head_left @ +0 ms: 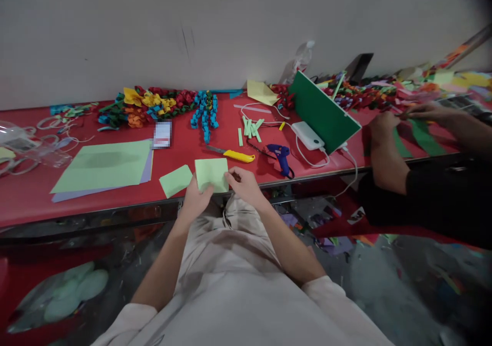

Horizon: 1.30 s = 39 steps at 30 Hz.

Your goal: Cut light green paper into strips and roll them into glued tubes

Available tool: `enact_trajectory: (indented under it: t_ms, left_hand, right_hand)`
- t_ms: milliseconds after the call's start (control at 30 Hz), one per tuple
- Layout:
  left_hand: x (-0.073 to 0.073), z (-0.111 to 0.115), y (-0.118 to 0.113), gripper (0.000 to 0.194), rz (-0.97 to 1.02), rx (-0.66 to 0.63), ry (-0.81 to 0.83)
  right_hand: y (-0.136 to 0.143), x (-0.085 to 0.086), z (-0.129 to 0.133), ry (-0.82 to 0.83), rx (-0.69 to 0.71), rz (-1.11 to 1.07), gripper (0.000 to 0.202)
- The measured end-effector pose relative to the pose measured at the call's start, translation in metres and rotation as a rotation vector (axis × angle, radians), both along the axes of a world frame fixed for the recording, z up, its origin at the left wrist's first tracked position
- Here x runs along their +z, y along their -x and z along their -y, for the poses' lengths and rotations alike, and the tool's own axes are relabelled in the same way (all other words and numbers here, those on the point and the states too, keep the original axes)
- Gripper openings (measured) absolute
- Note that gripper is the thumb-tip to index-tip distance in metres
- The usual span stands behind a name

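Note:
Between my two hands is a light green paper piece, held up at the table's front edge. My left hand grips its lower left side, thumb on the front. The fingers of my right hand pinch its right edge. Another light green paper piece lies flat just left of my left hand. Beyond the held paper rests a yellow utility knife with its blade pointing left. A blue glue gun lies to the right, and several small green paper strips are heaped behind the knife.
Large green sheets lie on the red table at left, near a phone-like card. Paper chains line the wall. A green board leans beside a white power bank with cables. At right, a co-worker's hands handle green strips.

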<state>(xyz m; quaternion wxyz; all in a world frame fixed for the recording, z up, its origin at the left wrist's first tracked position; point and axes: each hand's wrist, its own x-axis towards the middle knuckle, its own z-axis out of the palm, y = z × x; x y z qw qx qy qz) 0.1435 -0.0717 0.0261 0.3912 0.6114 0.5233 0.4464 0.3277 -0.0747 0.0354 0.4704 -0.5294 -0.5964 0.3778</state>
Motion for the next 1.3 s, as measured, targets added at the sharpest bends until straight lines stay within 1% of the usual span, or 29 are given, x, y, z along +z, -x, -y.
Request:
enact_trajectory:
  t_ms: [100, 167, 300, 400, 433, 533, 633, 733, 833, 1000, 1067, 1167, 1300]
  left_hand:
    - [0.004, -0.010, 0.004, 0.030, -0.040, 0.003, -0.018]
    - [0.007, -0.018, 0.007, 0.028, -0.047, -0.036, 0.008]
    - [0.011, -0.035, 0.009, 0.033, -0.049, -0.100, 0.046]
    - [0.012, -0.048, 0.008, 0.030, -0.017, -0.140, 0.066]
    - [0.012, -0.051, 0.007, 0.032, -0.003, -0.155, 0.077]
    - [0.010, -0.058, 0.002, 0.042, 0.029, -0.190, 0.110]
    - [0.005, -0.060, -0.003, 0.046, 0.052, -0.187, 0.130]
    - [-0.001, -0.062, -0.005, 0.045, 0.083, -0.167, 0.153]
    - [-0.007, -0.064, -0.004, 0.041, 0.079, -0.177, 0.179]
    - [-0.011, -0.064, -0.001, 0.038, 0.074, -0.192, 0.096]
    - [-0.011, -0.063, -0.002, 0.037, 0.060, -0.177, 0.083]
    - [-0.010, -0.061, -0.003, 0.038, 0.066, -0.161, 0.112]
    - [-0.010, -0.060, -0.004, 0.040, 0.102, -0.151, 0.155]
  right_hand:
    - [-0.010, -0.005, 0.000, 0.017, -0.010, 0.017, 0.024]
    - [-0.013, -0.007, -0.004, 0.025, -0.007, 0.002, 0.024]
    - [-0.016, -0.013, -0.024, -0.004, 0.018, -0.031, 0.032]
    - [-0.023, -0.016, -0.039, -0.033, 0.035, -0.056, 0.031]
    - [-0.025, -0.016, -0.043, -0.044, 0.047, -0.062, 0.031]
    - [-0.033, -0.018, -0.049, -0.100, 0.144, -0.048, 0.032]
    - [-0.036, -0.020, -0.047, -0.155, 0.221, 0.003, 0.037]
    - [-0.036, -0.019, -0.042, -0.171, 0.215, 0.039, 0.042]
    - [-0.036, -0.015, -0.037, -0.141, 0.245, 0.035, 0.041]
    - [-0.033, -0.015, -0.037, -0.054, 0.166, -0.024, 0.038]
    - [-0.031, -0.017, -0.038, -0.034, 0.167, -0.012, 0.037]
    - [-0.031, -0.020, -0.038, -0.031, 0.173, 0.016, 0.036]
    - [-0.031, -0.021, -0.038, -0.008, 0.131, 0.037, 0.037]
